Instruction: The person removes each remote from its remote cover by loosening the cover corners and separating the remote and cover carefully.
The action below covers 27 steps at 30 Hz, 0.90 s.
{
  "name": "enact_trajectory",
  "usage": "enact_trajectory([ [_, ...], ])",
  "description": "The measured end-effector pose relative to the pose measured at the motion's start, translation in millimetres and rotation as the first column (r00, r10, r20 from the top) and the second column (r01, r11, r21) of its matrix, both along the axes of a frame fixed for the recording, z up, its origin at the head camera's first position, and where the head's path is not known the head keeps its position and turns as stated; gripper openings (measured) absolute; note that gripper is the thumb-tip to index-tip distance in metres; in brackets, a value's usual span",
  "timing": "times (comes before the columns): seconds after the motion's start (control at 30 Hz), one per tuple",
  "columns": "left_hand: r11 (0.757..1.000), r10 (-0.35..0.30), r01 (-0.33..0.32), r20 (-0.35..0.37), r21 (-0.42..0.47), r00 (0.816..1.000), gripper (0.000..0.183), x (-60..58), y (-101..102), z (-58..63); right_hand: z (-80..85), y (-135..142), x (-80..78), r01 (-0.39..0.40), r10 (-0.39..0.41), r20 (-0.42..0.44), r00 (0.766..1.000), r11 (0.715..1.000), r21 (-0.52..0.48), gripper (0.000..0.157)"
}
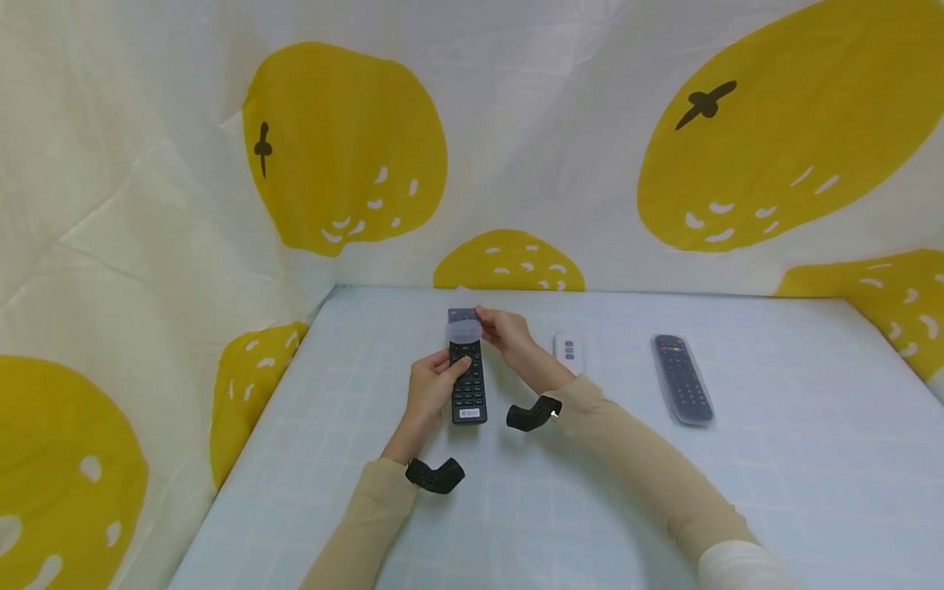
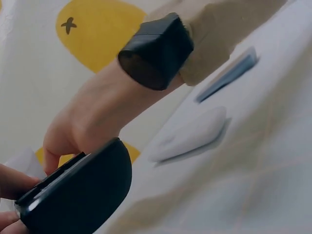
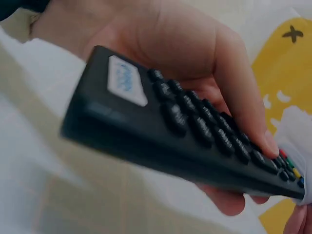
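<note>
A black remote control (image 1: 468, 389) is held above the table, its far end inside a translucent cover (image 1: 464, 331). My left hand (image 1: 431, 385) grips the remote's left side, thumb across the buttons and fingers underneath, as the right wrist view shows. At the far end my right hand (image 1: 509, 334) pinches the cover's edge between thumb and fingers. In the right wrist view the white cover (image 3: 296, 127) gathers round the remote beside its coloured buttons. The left wrist view shows the remote's dark underside (image 2: 87, 195); it hides part of the right fingers.
A small white remote (image 1: 569, 350) lies just right of my right wrist. Farther right lies a dark remote in a clear cover (image 1: 684, 381). A pale checked cloth (image 1: 796, 459) covers the table, with a fruit-print curtain (image 1: 531, 147) behind and to the left.
</note>
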<state>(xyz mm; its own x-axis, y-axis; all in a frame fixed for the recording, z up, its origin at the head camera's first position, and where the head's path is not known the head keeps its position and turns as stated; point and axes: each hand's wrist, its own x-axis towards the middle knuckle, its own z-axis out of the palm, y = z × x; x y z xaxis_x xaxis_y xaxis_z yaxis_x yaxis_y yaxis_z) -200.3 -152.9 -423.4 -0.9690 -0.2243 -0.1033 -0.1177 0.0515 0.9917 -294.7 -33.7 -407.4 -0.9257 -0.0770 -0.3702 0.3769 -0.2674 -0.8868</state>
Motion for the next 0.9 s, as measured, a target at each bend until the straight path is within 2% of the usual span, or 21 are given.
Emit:
enact_trajectory([
  [0.13,1.000,-0.003,0.003,0.014,0.000,1.000,0.040,1.4,3.0,2.0,2.9,-0.8,-1.6,0.056,-0.055,-0.028,0.998,0.998,0.016,0.016],
  [0.27,1.000,-0.002,0.002,0.017,-0.020,1.000,0.040,4.6,3.8,3.6,6.0,0.0,-2.6,0.049,-0.046,-0.057,0.997,0.997,0.066,0.011],
  [0.57,0.999,-0.025,0.026,0.021,-0.035,0.999,0.039,11.5,7.0,6.2,11.8,-1.0,-4.3,0.042,-0.030,-0.090,0.995,0.990,0.137,0.026],
  [0.9,0.997,-0.017,0.019,0.026,-0.068,1.000,0.036,16.1,12.8,5.5,12.5,-1.2,-9.5,0.052,-0.036,-0.099,0.994,0.986,0.157,0.024],
])
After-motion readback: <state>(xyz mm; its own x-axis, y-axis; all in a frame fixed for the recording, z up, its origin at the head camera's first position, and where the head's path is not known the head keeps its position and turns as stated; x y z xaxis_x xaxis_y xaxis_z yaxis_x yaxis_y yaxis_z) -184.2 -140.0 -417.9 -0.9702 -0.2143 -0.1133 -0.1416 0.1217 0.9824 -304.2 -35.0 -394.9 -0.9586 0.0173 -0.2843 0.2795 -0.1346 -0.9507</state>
